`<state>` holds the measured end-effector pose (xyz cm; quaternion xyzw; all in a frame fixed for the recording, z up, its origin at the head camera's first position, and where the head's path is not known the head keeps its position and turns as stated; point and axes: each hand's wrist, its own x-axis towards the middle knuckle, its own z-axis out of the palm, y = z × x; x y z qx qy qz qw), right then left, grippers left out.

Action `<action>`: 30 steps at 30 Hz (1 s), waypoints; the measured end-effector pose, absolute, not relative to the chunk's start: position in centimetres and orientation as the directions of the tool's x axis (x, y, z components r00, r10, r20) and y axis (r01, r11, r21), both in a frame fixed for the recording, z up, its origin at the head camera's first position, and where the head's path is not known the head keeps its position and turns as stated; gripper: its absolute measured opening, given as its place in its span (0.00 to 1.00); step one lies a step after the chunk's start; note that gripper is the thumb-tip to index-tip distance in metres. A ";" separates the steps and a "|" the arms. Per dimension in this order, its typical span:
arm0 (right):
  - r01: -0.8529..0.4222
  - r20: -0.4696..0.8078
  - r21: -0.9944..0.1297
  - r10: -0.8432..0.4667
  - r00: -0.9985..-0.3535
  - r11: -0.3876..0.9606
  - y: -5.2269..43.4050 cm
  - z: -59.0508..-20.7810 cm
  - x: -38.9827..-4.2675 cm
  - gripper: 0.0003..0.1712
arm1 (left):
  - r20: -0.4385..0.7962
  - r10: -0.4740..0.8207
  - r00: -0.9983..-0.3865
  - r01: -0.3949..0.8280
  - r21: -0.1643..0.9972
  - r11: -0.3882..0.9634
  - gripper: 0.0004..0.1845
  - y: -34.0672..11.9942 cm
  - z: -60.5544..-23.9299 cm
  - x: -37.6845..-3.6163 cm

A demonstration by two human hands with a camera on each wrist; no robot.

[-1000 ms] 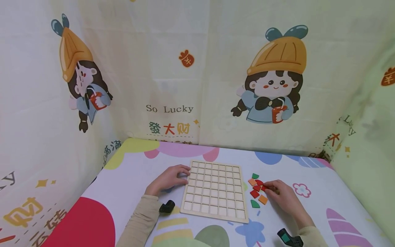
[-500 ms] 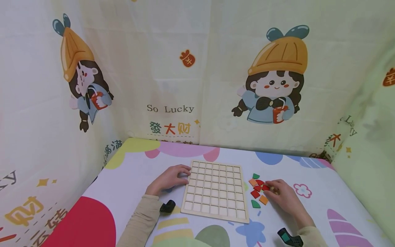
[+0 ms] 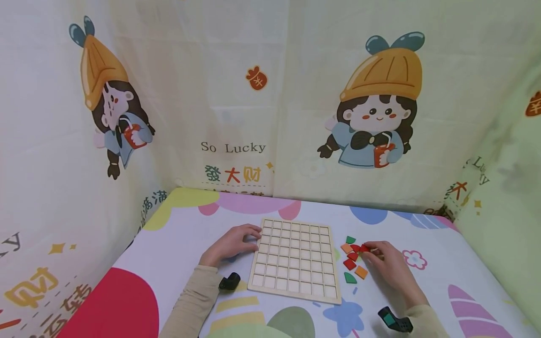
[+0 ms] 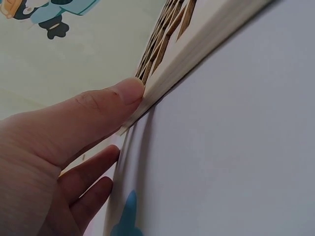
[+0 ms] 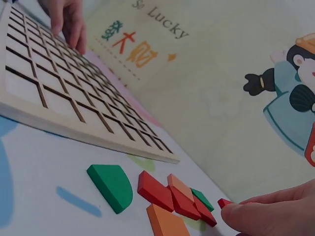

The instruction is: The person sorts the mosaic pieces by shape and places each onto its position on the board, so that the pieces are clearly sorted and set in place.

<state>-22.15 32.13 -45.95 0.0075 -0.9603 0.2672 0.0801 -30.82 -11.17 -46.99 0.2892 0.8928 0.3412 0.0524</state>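
In the head view my left hand (image 3: pixel 231 243) touches the left edge of a pale wooden grid board (image 3: pixel 296 296). Its thumb lies on that edge in the left wrist view, with the other fingers loosely bent. To the right of the board, my right hand (image 3: pixel 390 264) pinches a small red tile (image 3: pixel 365 247) between thumb and fingers. Most of that tile is hidden by the thumb in the right wrist view. Several loose tiles lie just left of this hand: a green rounded one (image 5: pixel 112 188), an orange one (image 5: pixel 167 222) and red ones, including a red tile (image 5: pixel 155 191).
A white cloth (image 3: pixel 211 211) with coloured prints covers the table. Printed curtains (image 3: pixel 287 117) stand behind it and at both sides. Each wrist carries a black device; the right one (image 3: pixel 395 321) has a green patch.
My right hand has shifted slightly away from me, with the red tile now between its fingertips. The left hand and the board have stayed in place.
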 end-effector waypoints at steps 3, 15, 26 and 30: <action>-0.054 0.174 -0.531 0.046 -0.984 0.846 31.8 -45.6 -22.5 0.22 | 0.104 0.551 -0.828 0.482 0.636 0.602 0.15 -11.2 -46.8 -30.8; -0.156 0.260 -0.586 0.002 -0.966 0.795 28.9 -43.6 -23.6 0.20 | 0.108 0.556 -0.824 0.484 0.646 0.591 0.16 -11.2 -46.8 -30.8; -0.206 0.253 -0.618 -0.056 -0.966 0.758 26.2 -42.7 -24.8 0.19 | 0.118 0.566 -0.816 0.497 0.643 0.583 0.15 -11.1 -46.9 -30.7; -0.240 0.263 -0.619 -0.090 -0.960 0.748 25.2 -42.6 -25.4 0.18 | 0.120 0.562 -0.818 0.495 0.643 0.584 0.15 -11.1 -46.8 -30.6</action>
